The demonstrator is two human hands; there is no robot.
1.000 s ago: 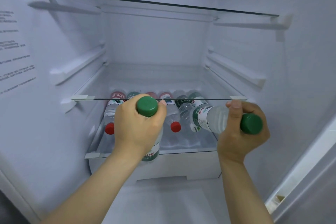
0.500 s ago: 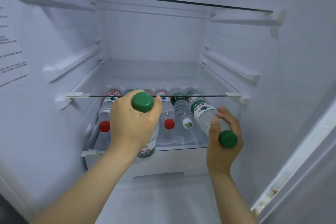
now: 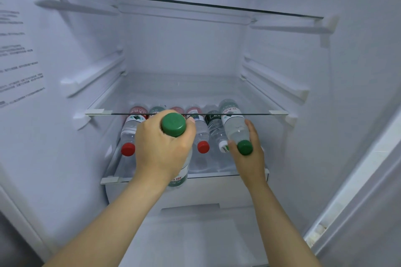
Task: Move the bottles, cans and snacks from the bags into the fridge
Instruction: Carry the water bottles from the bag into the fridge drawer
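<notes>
Your right hand cups the green-capped bottle lying at the right end of the lower shelf. Push it straight back, parallel to its neighbours. Your left hand grips the second bottle; keep that one clear of the glass edge.

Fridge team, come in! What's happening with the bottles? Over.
Left hand grips green-capped bottle. Right hand holds second bottle, right end of lying bottles. Nothing blocking.

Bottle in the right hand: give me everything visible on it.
The water bottle is clear plastic with a green cap and a white-and-green label. It is on its side at the lower glass shelf, rightmost in the row, cap toward the camera. The right hand holds its neck, thumb left, fingers right.
</notes>
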